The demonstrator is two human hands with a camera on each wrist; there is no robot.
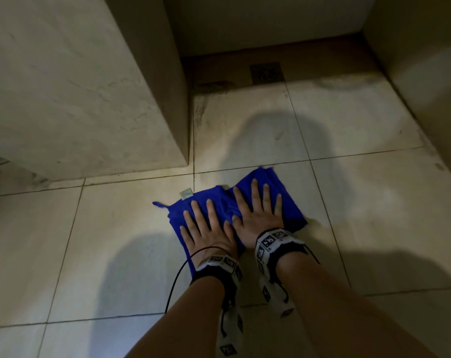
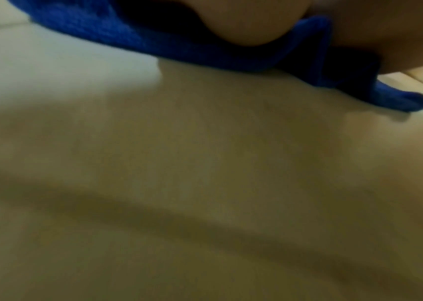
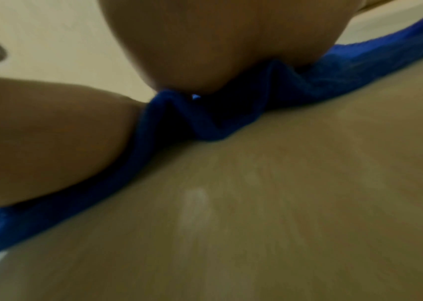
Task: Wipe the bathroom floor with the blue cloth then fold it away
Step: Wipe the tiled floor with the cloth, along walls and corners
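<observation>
Left hand (image 1: pixel 206 228) and right hand (image 1: pixel 255 215) lay flat side by side, fingers straight, pressing blue cloth (image 1: pixel 283 192) onto tiled floor (image 1: pixel 116 228), cloth middle hidden under palms (wrist views blurred), floor drain (image 1: pixel 267 73) dim beyond.

One blue cloth (image 1: pixel 268 192), two hands, one floor drain (image 1: pixel 266 73).

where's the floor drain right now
In the head view, the floor drain sits at the top centre, set in the darker floor strip by the back wall, well beyond the blue cloth.
</observation>
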